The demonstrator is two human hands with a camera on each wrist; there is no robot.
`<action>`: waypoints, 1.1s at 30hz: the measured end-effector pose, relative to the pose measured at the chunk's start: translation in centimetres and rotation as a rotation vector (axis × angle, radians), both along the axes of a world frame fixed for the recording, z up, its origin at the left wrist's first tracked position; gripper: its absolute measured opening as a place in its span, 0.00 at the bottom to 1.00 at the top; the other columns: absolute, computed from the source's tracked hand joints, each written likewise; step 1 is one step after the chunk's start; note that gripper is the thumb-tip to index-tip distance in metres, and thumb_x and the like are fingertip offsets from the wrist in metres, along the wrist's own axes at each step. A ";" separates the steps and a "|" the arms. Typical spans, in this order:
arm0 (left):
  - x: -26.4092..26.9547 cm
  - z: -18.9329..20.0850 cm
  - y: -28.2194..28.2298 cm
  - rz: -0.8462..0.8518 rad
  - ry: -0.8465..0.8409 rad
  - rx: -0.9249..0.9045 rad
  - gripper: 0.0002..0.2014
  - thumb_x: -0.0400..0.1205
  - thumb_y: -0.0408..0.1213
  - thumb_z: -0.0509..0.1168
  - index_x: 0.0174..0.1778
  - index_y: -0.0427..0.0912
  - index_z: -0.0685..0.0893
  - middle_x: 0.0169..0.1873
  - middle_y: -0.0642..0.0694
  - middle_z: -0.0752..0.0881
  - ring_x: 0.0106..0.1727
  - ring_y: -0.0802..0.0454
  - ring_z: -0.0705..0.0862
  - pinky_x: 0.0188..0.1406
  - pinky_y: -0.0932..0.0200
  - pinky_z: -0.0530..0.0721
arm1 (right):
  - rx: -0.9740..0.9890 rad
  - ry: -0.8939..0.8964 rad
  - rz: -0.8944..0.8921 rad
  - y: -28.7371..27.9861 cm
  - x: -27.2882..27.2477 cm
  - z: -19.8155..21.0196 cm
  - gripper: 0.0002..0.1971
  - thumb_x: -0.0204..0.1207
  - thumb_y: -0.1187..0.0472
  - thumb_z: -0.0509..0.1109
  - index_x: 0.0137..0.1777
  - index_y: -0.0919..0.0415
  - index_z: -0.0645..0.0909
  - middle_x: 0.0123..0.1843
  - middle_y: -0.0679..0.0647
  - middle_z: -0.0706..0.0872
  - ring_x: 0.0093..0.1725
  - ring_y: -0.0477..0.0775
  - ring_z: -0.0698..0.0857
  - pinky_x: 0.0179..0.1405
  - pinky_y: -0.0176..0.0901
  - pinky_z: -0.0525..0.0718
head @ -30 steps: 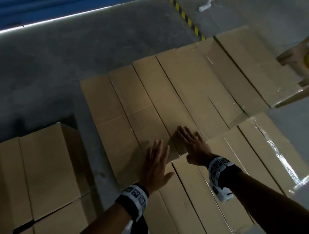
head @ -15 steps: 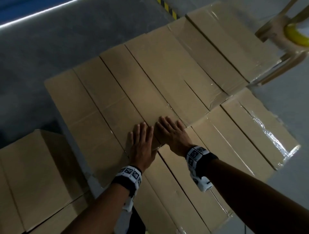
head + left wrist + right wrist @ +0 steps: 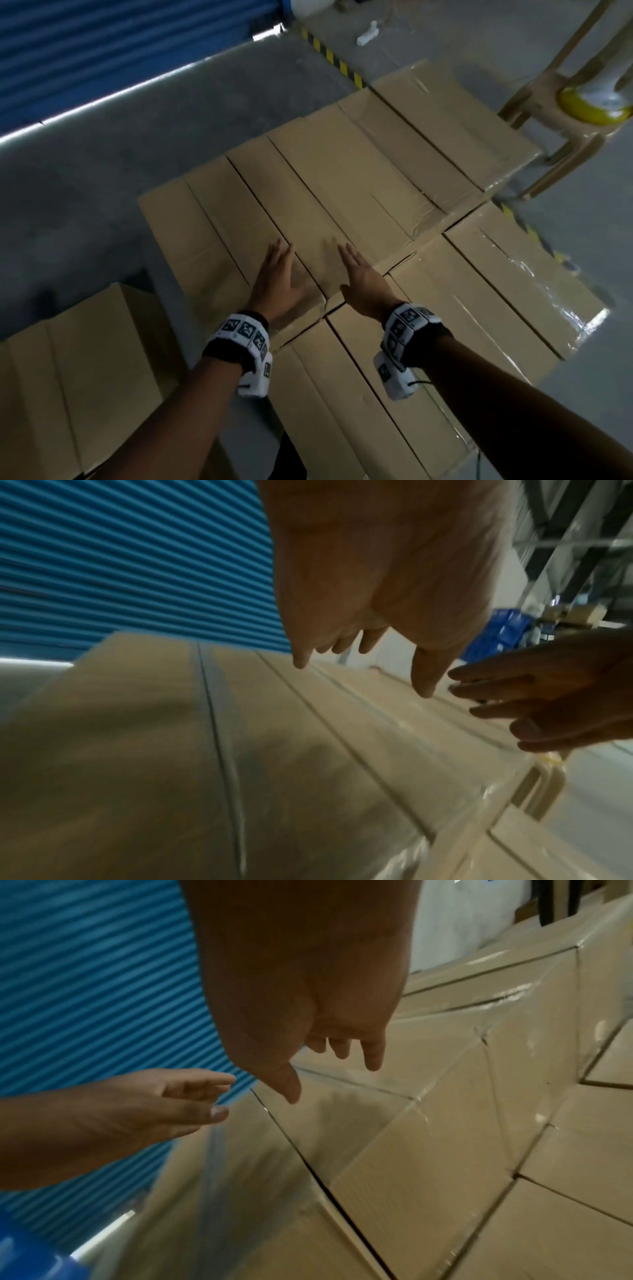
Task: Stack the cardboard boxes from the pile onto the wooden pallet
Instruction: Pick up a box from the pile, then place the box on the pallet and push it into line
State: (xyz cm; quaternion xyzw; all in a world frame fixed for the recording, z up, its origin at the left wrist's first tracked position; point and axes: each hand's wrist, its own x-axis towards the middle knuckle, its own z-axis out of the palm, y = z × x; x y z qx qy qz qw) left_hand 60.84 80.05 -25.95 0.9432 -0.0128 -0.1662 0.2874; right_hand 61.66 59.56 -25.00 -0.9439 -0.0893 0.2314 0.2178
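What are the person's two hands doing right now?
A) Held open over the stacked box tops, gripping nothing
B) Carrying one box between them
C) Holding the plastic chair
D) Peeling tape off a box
A: the left hand and right hand have straight fingers above the cardboard boxes, gripping nothing.

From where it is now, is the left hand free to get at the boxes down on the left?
Probably yes. The left hand is open and holds nothing, above the layer of boxes. The lower boxes sit just left of that forearm, with only a bare strip of floor between.
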 end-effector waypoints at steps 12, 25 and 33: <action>-18.1 25.7 -6.7 0.317 -0.693 -0.144 0.37 0.85 0.38 0.68 0.88 0.44 0.58 0.89 0.45 0.52 0.90 0.48 0.51 0.82 0.53 0.60 | 0.480 -0.684 -0.001 -6.8 -14.2 25.4 0.38 0.81 0.55 0.72 0.87 0.60 0.58 0.88 0.59 0.59 0.85 0.57 0.62 0.75 0.41 0.64; -46.3 40.8 -7.0 0.440 -1.099 -0.044 0.34 0.85 0.46 0.64 0.86 0.37 0.64 0.87 0.40 0.61 0.89 0.45 0.58 0.86 0.41 0.62 | 0.825 -0.875 0.259 -5.0 -36.8 38.7 0.37 0.80 0.47 0.69 0.85 0.60 0.60 0.86 0.58 0.62 0.84 0.55 0.64 0.71 0.65 0.77; -70.6 36.9 -0.4 0.672 -1.056 0.086 0.34 0.84 0.46 0.63 0.83 0.32 0.67 0.84 0.35 0.67 0.86 0.40 0.64 0.86 0.52 0.63 | 0.942 -0.723 0.430 3.1 -56.8 36.7 0.37 0.80 0.47 0.69 0.84 0.63 0.63 0.85 0.59 0.64 0.83 0.56 0.66 0.70 0.66 0.78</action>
